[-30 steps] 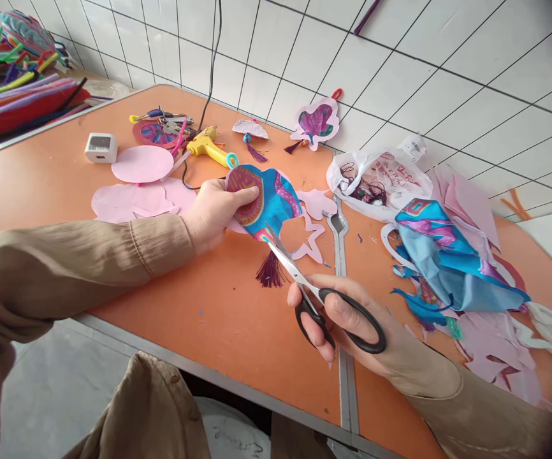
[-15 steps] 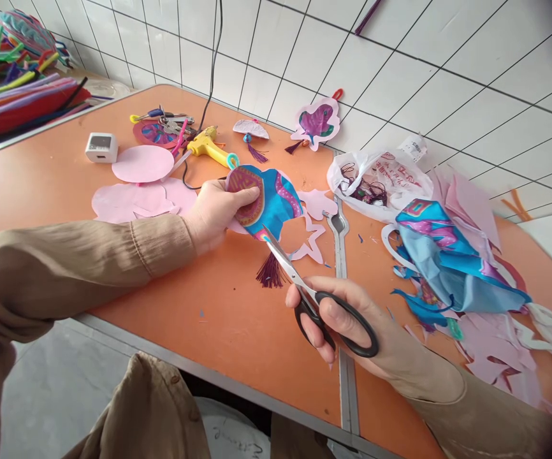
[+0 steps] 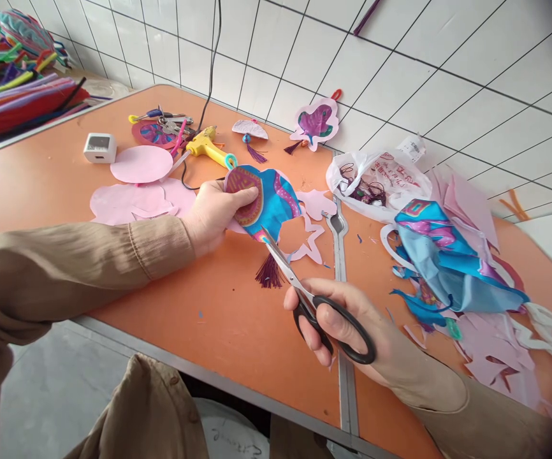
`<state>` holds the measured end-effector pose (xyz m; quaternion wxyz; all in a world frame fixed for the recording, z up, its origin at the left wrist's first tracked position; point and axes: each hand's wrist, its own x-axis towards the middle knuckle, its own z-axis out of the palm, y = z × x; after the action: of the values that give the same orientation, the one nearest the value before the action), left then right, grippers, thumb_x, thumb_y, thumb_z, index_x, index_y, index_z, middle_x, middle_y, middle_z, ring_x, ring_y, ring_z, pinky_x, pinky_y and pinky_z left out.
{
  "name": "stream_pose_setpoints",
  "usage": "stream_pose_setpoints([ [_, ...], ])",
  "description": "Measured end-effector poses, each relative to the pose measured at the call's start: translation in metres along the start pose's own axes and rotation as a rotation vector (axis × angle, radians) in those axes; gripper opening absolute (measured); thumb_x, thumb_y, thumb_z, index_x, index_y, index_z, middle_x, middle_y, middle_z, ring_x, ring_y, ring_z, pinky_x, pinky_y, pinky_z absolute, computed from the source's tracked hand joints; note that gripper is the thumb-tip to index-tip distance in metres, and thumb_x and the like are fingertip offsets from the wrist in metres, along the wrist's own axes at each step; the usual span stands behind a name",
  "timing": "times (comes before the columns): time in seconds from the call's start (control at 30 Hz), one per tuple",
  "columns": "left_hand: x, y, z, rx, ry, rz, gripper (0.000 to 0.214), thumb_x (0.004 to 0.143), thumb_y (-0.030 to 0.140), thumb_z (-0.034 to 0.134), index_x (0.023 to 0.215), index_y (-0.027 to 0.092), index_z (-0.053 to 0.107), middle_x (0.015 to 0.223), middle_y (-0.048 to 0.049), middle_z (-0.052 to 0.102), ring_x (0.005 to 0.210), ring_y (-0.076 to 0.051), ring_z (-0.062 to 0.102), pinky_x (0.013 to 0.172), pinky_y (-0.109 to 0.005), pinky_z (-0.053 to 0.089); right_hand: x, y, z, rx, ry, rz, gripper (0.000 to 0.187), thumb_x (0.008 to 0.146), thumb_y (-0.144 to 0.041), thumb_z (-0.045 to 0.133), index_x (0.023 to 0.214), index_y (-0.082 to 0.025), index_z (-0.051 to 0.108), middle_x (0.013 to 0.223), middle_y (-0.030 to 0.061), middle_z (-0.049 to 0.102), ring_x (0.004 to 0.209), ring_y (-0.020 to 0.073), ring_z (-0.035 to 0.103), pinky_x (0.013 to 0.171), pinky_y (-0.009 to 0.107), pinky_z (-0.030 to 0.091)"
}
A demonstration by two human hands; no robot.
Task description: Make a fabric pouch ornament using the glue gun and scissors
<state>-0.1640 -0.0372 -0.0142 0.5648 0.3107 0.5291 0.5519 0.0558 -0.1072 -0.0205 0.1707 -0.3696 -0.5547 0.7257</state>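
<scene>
My left hand (image 3: 216, 213) pinches a piece of blue patterned fabric (image 3: 269, 197) between thumb and fingers, above the orange table. Pink backing shows at the fabric's edges. My right hand (image 3: 347, 325) grips black-handled scissors (image 3: 299, 287), with thumb and fingers through the loops. The blades point up and left, their tips at the fabric's lower edge. Just below, a dark purple tassel (image 3: 269, 273) hangs or lies behind the blades; I cannot tell what it is fixed to. Pink star-shaped cut-outs (image 3: 312, 242) lie behind the fabric.
A yellow glue gun (image 3: 206, 146) with a black cord, a white box-shaped device (image 3: 100, 148) and a pink oval (image 3: 142, 164) are at the back left. Rightward lie a plastic bag (image 3: 381, 185), blue fabric (image 3: 452, 255) and pink scraps (image 3: 500, 357). A metal seam (image 3: 345, 382) crosses the table.
The scissors' handles have come slightly closer together, the blades narrowing at the fabric's lower edge. My left hand and the fabric stay almost still.
</scene>
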Motion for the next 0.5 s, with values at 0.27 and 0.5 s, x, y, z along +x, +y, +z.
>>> stream_pose_setpoints([
  [0.27, 0.001, 0.002, 0.002, -0.014, 0.013, -0.015, 0.009, 0.089, 0.013, 0.070, 0.080, 0.011, 0.067, 0.072, -0.0038, 0.069, 0.060, -0.017, 0.067, 0.063, -0.035, 0.064, -0.002, -0.005, 0.002, 0.031, 0.013, 0.018, 0.057, 0.085, -0.071, 0.071, 0.102, -0.018, 0.060, 0.065, -0.0020, 0.057, 0.050, 0.0086, 0.051, 0.048, 0.023, 0.038],
  [0.5, -0.001, 0.002, 0.002, -0.024, 0.015, -0.021, 0.008, 0.088, 0.012, 0.070, 0.081, 0.009, 0.067, 0.072, -0.0038, 0.068, 0.060, -0.016, 0.066, 0.061, -0.034, 0.063, -0.008, -0.010, 0.009, 0.096, 0.057, 0.008, 0.051, 0.087, -0.066, 0.072, 0.099, -0.017, 0.062, 0.067, -0.0005, 0.059, 0.055, 0.0091, 0.054, 0.054, 0.023, 0.042],
])
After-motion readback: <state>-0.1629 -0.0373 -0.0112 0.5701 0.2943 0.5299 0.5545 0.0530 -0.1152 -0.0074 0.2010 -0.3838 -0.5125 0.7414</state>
